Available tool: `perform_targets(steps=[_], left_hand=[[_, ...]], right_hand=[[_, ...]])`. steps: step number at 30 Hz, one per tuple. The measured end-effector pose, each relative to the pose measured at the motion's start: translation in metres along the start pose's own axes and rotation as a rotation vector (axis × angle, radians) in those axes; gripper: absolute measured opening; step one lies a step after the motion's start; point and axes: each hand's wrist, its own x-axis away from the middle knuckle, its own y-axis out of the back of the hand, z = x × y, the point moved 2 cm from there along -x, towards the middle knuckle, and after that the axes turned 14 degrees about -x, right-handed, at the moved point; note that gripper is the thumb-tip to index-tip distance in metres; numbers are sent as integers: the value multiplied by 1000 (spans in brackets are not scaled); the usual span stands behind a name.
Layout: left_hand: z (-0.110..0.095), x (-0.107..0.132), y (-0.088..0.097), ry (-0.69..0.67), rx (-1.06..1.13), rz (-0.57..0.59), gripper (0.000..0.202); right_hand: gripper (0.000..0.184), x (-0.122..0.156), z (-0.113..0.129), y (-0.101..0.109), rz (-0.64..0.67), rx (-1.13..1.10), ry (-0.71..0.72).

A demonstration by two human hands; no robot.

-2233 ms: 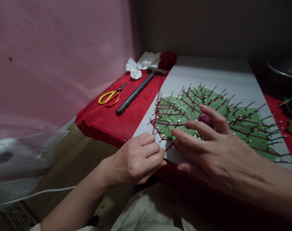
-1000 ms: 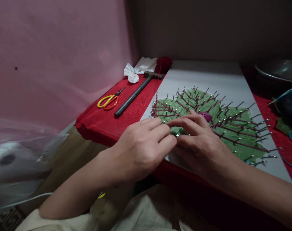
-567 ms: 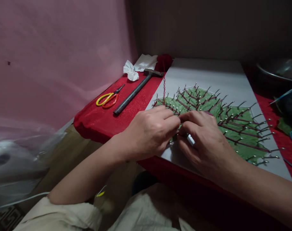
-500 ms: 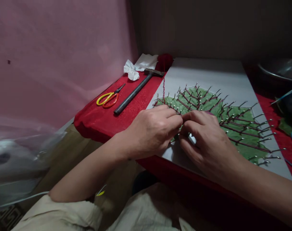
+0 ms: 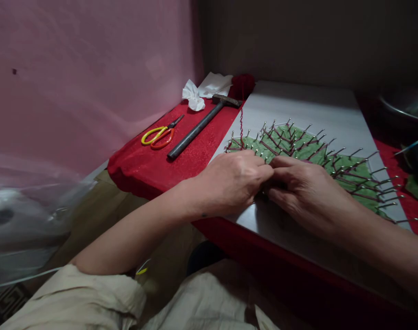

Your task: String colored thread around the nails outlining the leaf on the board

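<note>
A white board (image 5: 305, 101) bears a green leaf shape (image 5: 315, 153) studded with many upright nails (image 5: 356, 150), dark red yarn wound between them in branching lines. At the leaf's near left part, my left hand (image 5: 236, 176) is closed, knuckles up, its fingertips hidden. My right hand (image 5: 303, 188) meets it there, thumb and fingers pinched together. Whatever lies between the fingertips is out of sight. From a red yarn ball (image 5: 243, 85) at the back, a crinkled strand (image 5: 241, 121) runs down to the nails just beyond my left hand.
On the red cloth (image 5: 140, 169) to the left lie a hammer (image 5: 200, 128), scissors (image 5: 162, 135) with yellow and orange handles, and crumpled white tissue (image 5: 193, 96). A metal bowl (image 5: 406, 107) stands far right. A pink wall (image 5: 91, 82) rises at left, clear plastic bag (image 5: 23, 229) below.
My right thumb and fingers have come together, closing the gap seen between them before. Both hands remain at the same part of the leaf. The whole view has shifted slightly.
</note>
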Motion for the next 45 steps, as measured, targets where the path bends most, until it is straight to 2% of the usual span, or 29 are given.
perform_targets(steps=[6, 10, 13, 16, 19, 22, 28, 34, 43, 45], left_hand=[[-2, 9, 14, -125, -39, 21, 16], [-11, 14, 25, -141, -38, 50, 17], [-22, 18, 27, -115, -101, 22, 15], [-36, 23, 22, -113, -165, -32, 16], [-48, 29, 15, -105, -210, -63, 16], [-55, 36, 8, -79, -247, -84, 16], [-54, 48, 4, -34, -235, -118, 14], [-54, 52, 2, 41, -190, 0, 13], [-55, 56, 0, 40, -167, -4, 12], [-54, 56, -1, 40, -170, 2, 12]], right_hand=[[20, -16, -6, -1, 198, -3, -74], [21, -21, -8, -2, 267, -19, -29], [20, -19, -7, 2, 257, 14, -13], [23, -8, -2, 11, 189, 30, 32], [29, 7, 5, 19, 79, 32, 123], [25, 22, 9, 22, 57, 18, 219], [14, 32, 6, 19, 128, 26, 222], [16, 26, -1, 20, 140, 13, 229], [16, 15, -7, 20, 209, 128, 396], [16, 14, -7, 21, 165, 143, 419]])
